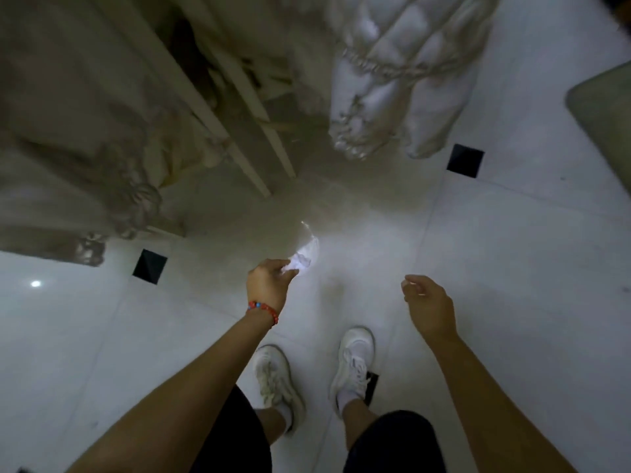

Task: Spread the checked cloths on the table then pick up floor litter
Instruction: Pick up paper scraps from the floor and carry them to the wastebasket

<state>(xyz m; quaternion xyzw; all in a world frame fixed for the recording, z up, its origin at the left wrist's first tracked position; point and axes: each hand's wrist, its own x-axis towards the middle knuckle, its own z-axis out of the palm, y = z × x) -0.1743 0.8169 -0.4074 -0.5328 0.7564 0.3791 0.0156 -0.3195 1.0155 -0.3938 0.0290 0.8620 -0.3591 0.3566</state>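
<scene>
Two bare hands reach down over the pale tiled floor in my feed. My left hand, with a red bead bracelet at the wrist, has its fingers pinched shut on a crumpled white scrap of litter, which sits just past the fingertips toward 12 o'clock; I cannot tell whether it is lifted clear of the floor. My right hand hangs at 3 o'clock from the left, well apart, fingers loosely curled and spread, gripping nothing. Both white shoes stand at 6 o'clock. Pale draped cloth hangs at 10 o'clock, more bunched fabric at 1 o'clock; both are blurred.
</scene>
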